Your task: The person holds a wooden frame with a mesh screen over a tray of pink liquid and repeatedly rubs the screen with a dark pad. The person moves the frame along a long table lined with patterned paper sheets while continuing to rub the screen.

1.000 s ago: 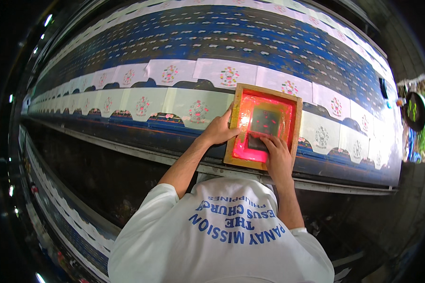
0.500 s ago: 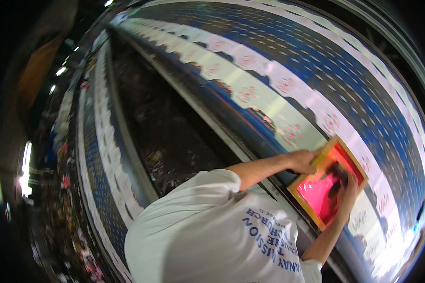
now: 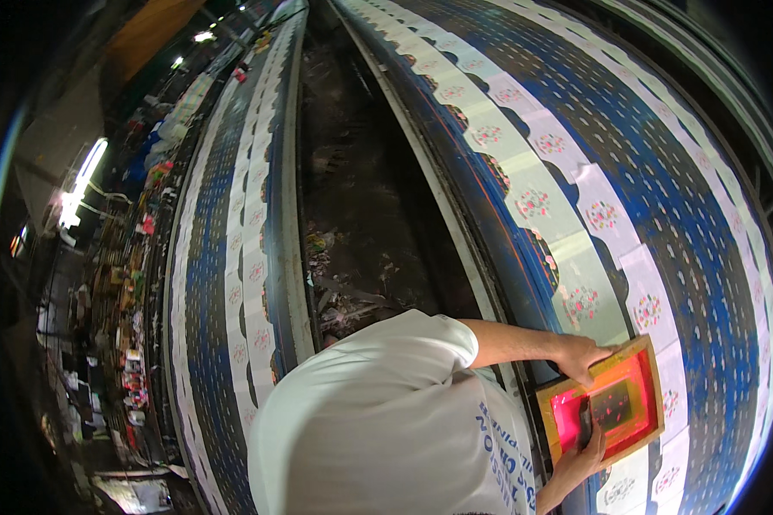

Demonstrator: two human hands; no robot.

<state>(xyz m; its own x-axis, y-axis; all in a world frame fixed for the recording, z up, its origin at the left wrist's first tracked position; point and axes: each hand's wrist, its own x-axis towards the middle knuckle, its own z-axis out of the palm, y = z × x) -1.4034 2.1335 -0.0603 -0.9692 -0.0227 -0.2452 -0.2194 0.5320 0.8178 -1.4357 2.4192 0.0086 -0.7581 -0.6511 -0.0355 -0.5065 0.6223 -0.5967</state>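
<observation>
A wooden-framed printing screen [image 3: 654, 386] with bright pink ink lies over white cloth at the lower right. My left hand [image 3: 580, 356] is closed on the upper left edge of its frame. Inside the frame, my right hand [image 3: 586, 455] grips a dark squeegee [image 3: 585, 423], which stands in the pink ink [image 3: 565, 416] on the side nearer me. Beyond the squeegee, the mesh window [image 3: 612, 405] shows with a few pink spots. Just past the screen's upper edge, a pale cloth piece [image 3: 588, 275] bears a floral print [image 3: 581, 303].
The long printing table [image 3: 704, 283] has a blue, white-marked surface and rows of scalloped white cloths [image 3: 647, 283] with floral prints. A dark aisle [image 3: 361, 189] with scraps on its floor separates it from a second cloth-lined table [image 3: 208, 283]. Cluttered shelves [image 3: 116, 300] stand far left.
My view has turned, so the tables run more upright in it. The squeegee and my right hand have moved across the screen toward me, uncovering the mesh window. My left hand still holds the frame.
</observation>
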